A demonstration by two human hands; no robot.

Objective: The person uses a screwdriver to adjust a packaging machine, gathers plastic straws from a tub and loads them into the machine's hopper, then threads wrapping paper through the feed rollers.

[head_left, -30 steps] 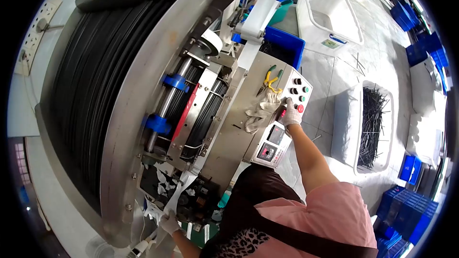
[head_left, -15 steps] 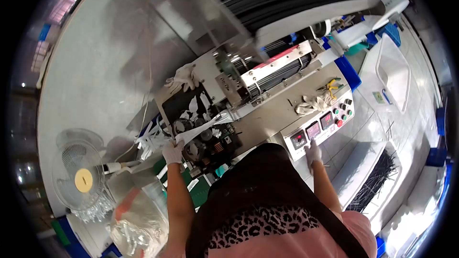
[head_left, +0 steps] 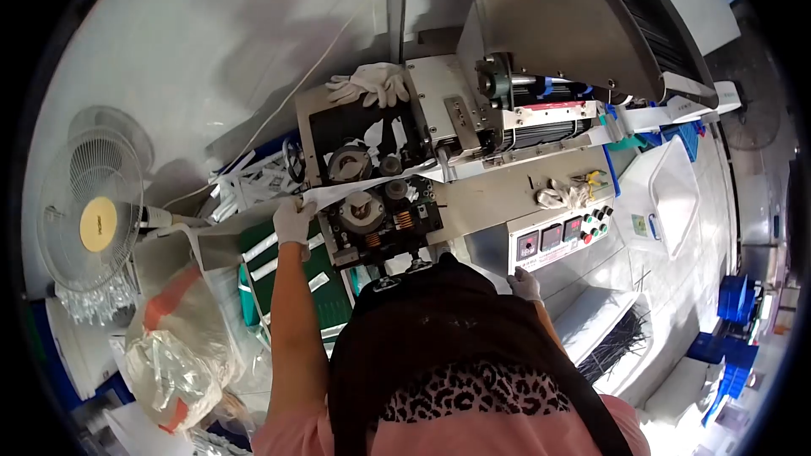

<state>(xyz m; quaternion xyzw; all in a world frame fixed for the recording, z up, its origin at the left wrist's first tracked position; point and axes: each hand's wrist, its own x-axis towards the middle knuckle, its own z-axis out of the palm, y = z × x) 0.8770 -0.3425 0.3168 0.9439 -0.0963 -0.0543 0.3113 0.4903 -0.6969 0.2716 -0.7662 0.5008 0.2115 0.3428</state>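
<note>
My left hand (head_left: 293,221), in a white glove, is closed on the near end of a white strip (head_left: 372,186). The strip runs taut across the rollers (head_left: 361,211) of the machine and into its metal feed block (head_left: 446,165). My right hand (head_left: 525,285), also gloved, hangs just below the front left corner of the control box (head_left: 553,236). Its fingers are too small and turned away to make out. The box carries red digital displays (head_left: 551,237) and several push buttons (head_left: 596,224).
White gloves (head_left: 372,84) lie on the machine's back edge, and another pair (head_left: 562,195) beside yellow-handled pliers (head_left: 589,178). A fan (head_left: 93,203) stands left, above a plastic-lined bin (head_left: 182,329). Dark thin rods fill a white box (head_left: 621,342) at right. A green tray (head_left: 304,279) sits below the rollers.
My view has swung, so the machine appears more level. My right hand has moved down, away from the displays. My left hand still grips the strip's end.
</note>
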